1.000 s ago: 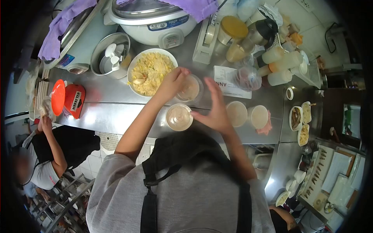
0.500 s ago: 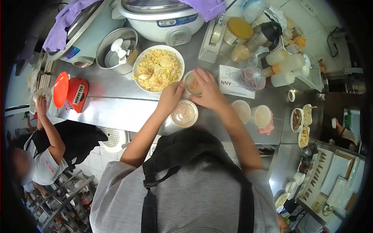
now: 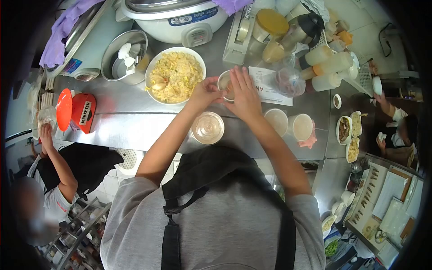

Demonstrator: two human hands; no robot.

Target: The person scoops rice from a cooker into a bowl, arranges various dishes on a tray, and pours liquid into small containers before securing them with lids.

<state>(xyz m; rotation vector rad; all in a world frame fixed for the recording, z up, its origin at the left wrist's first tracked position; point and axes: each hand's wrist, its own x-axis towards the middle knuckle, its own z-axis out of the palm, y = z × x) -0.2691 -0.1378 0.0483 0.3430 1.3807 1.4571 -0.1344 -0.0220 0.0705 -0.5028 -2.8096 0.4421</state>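
Both my hands are at a round takeout cup (image 3: 223, 83) with what looks like a clear lid. My left hand (image 3: 204, 95) is closed, its fingers and thumb at the cup's near-left rim. Across the right side of its top lie the long fingers of my right hand (image 3: 245, 95), with the thumb around the near side; part of the cup is hidden beneath them. Nearer to me stands another cup with a clear lid (image 3: 207, 128). Two pale cups, one (image 3: 276, 122) beside the other (image 3: 300, 127), are to the right of my right forearm.
A bowl of fried rice (image 3: 176, 75), a metal pot (image 3: 112, 63) and a white rice cooker (image 3: 180, 24) stand behind. An orange scale (image 3: 84, 112) is left, squeeze bottles (image 3: 333, 63) right. A co-worker (image 3: 56, 189) is at left; another person's arm (image 3: 384, 105) is at right.
My left fingers have shifted onto the cup's near rim, and my right hand still lies over its right side. The camera view has moved slightly. A person at right now holds up a white container.
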